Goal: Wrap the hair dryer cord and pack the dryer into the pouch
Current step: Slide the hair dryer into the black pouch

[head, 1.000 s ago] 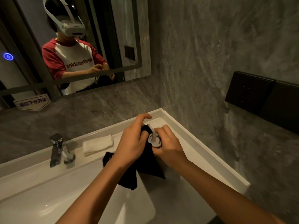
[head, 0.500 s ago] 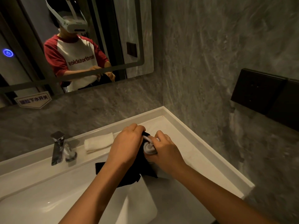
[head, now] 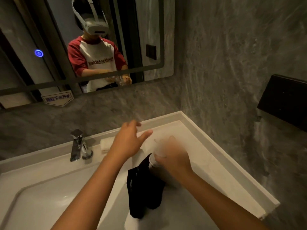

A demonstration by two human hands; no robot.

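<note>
A bathroom. A white vanity with a built-in sink sits in a corner of grey marble-look walls. A chrome faucet stands at the basin's back edge beside a folded white towel, beneath a wall mirror with a glowing blue touch button.

Both bare forearms are stretched forward from the lower edge of the view. The left hand is held open and empty, palm down, fingers spread and pointed forward and to the right. The right hand is blurred; it is curled closed, knuckles up, around a pale dryer, gripped near its top. The two hands are kept near each other, not touching.
</note>
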